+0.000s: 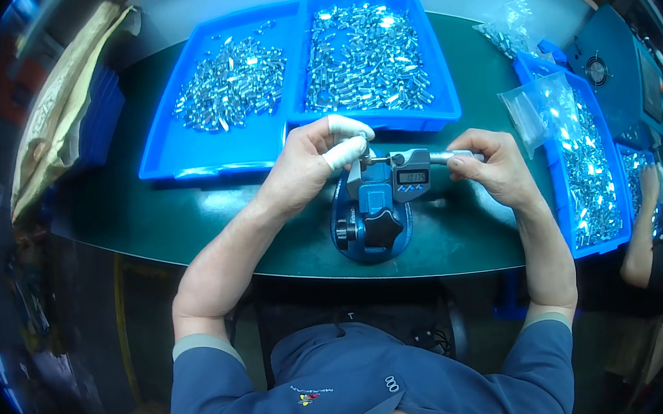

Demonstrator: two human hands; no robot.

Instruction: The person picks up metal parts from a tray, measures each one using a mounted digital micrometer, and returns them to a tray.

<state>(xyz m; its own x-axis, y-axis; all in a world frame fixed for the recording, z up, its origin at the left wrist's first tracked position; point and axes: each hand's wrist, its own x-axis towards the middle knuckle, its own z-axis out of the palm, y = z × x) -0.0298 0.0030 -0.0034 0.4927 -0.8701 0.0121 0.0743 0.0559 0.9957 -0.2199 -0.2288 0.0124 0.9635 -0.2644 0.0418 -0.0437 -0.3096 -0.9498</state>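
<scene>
Table with a smooth dark-green top (295,247) spans the middle of the frame, its curved near edge toward the person. Shallow blue plastic tray (164,156) at upper left of centre adjoins a fuller blue plastic tray (387,122) at upper centre, and a long blue plastic tray (564,203) lies at the right; all hold small shiny metal pieces (234,84). A co-worker's forearm (640,235) shows at the right edge. Crumpled tan paper (56,119) stands at upper left, and a clear plastic bag (541,108) lies over the long tray's near-side rim.

Blue clamp stand with a black star knob (382,228) sits at the centre, bearing a grey digital micrometer (411,176) with a small screen. The right hand (499,169) has thumb and forefinger closed around its silver ribbed thimble (443,158), just right of the screen. The left hand (303,165), thumb and a finger in white finger covers (344,154), brings those tips close together at the micrometer's left end; whether they pinch a metal piece, I cannot tell. The covered fingers partly hide that measuring end, and the fuller tray's near wall stands just beyond them.
</scene>
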